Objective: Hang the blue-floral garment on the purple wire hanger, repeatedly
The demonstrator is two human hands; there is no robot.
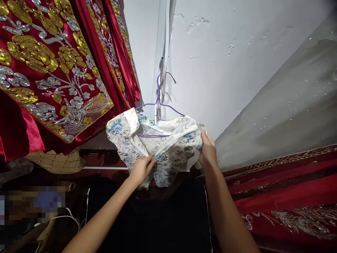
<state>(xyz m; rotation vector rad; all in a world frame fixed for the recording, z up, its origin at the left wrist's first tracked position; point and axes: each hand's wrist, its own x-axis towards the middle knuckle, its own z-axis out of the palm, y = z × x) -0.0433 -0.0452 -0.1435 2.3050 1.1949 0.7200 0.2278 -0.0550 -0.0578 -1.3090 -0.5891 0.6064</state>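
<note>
A small white garment with a blue and green flower pattern (168, 147) hangs on a purple wire hanger (159, 102) in front of a pale wall. My left hand (141, 168) pinches the garment's front near the middle. Closed fingers of my right hand (207, 149) grip its right shoulder edge. The hanger's hook sits on a thin fitting by the wall corner.
Red garments with gold and silver embroidery (50, 66) hang at the upper left. More red embroidered cloth (284, 189) lies at the lower right. A dark surface (158, 218) lies below my arms. A grey slanted panel (284, 105) runs along the right.
</note>
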